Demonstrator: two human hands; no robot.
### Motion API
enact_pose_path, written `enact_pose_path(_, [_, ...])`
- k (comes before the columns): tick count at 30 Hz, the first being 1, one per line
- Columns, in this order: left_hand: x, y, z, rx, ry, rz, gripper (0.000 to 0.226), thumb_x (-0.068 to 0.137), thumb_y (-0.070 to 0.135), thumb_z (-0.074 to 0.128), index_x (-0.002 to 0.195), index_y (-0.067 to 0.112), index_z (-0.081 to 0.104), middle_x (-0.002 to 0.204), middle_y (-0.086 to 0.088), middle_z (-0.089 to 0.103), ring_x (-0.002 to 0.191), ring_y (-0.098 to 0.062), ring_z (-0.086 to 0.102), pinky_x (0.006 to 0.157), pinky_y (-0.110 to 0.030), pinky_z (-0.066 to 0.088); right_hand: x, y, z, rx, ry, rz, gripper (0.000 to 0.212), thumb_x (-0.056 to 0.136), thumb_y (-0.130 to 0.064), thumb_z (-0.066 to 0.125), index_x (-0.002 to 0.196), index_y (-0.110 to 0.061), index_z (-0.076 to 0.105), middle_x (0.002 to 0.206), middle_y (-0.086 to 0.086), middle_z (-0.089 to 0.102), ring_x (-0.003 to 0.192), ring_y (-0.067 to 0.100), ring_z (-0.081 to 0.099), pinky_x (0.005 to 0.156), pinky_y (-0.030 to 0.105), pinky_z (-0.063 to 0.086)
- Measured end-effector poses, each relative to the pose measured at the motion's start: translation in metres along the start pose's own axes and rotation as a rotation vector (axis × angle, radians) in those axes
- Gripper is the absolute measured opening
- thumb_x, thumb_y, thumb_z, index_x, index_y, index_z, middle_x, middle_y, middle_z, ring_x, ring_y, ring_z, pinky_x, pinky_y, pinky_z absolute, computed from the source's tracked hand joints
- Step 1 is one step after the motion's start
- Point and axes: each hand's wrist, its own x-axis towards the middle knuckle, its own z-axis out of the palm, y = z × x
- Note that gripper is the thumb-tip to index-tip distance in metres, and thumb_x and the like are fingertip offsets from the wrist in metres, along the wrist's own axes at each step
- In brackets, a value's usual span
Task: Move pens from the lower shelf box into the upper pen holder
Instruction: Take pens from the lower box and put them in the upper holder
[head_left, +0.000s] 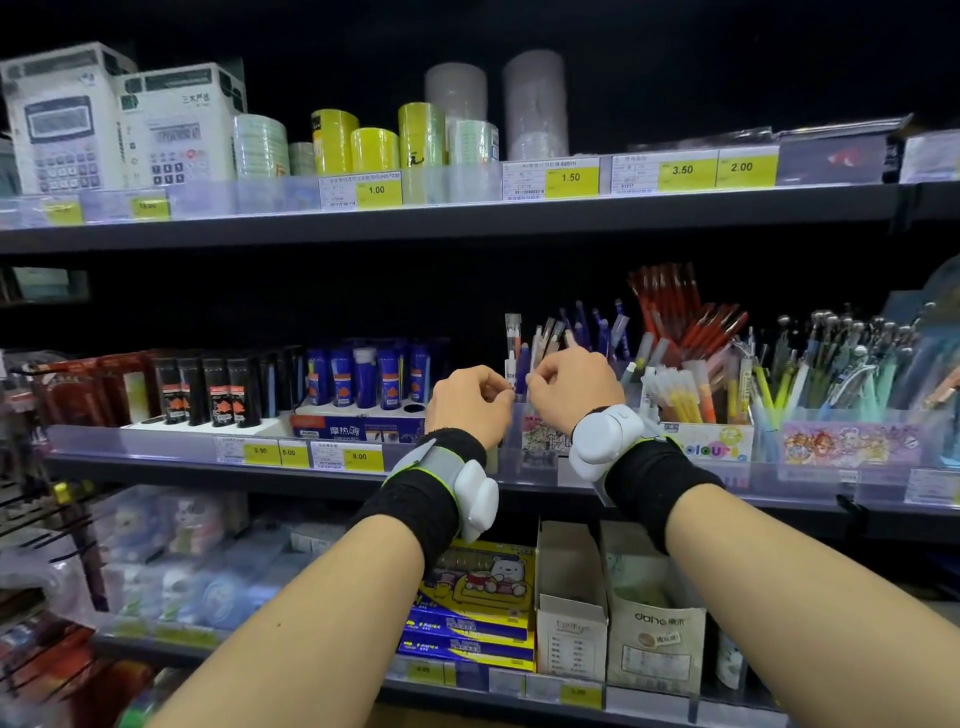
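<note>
I have both hands at the pen holder (540, 436). My left hand (470, 397) and right hand (571, 382) each pinch 1 pen. Next I push them in.

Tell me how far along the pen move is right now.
Done: the upper pen holder already stands packed with pens. In hand: the left hand and right hand are both at it, fingers curled among the pens; a held pen isn't clear. Left: the lower shelf box, contents not visible.
</note>
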Motion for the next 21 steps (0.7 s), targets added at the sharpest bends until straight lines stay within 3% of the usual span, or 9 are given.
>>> enact_pose_path(6, [0.0,-0.004,-0.003,-0.037,-0.034,0.034,0.005,0.085,0.026,0.067,0.088,0.03,0.069,0.078,0.012,0.068,0.079,-0.011,0.066,0.081,-0.037,0.058,0.002,-0.005,-0.005,0.048,0.032,0.06,0.025,0.085,-0.018,0.054,0.078,-0.005,0.074,0.082,0.014,0.075,0.082,0.034,0.068,0.066,0.041,0.061])
enact_pose_path(12, [-0.003,-0.006,-0.003,-0.05,-0.042,0.062,0.011,0.086,0.023,0.067,0.097,0.026,0.07,0.077,0.015,0.064,0.078,-0.007,0.063,0.08,-0.033,0.057,0.0,0.003,-0.006,0.09,0.126,0.088,0.019,0.092,-0.031,0.06,0.093,-0.018,0.073,0.089,0.004,0.072,0.088,0.027,0.065,0.071,0.035,0.054])
enact_pose_path(21, [-0.018,-0.019,-0.011,-0.121,-0.021,0.114,0.008,0.087,0.018,0.065,0.092,0.023,0.07,0.079,0.011,0.066,0.075,-0.004,0.06,0.074,-0.023,0.052,-0.023,-0.002,0.009,0.241,0.095,-0.068,0.015,0.089,-0.032,0.06,0.078,-0.023,0.065,0.06,-0.004,0.058,0.066,0.017,0.06,0.065,0.035,0.055])
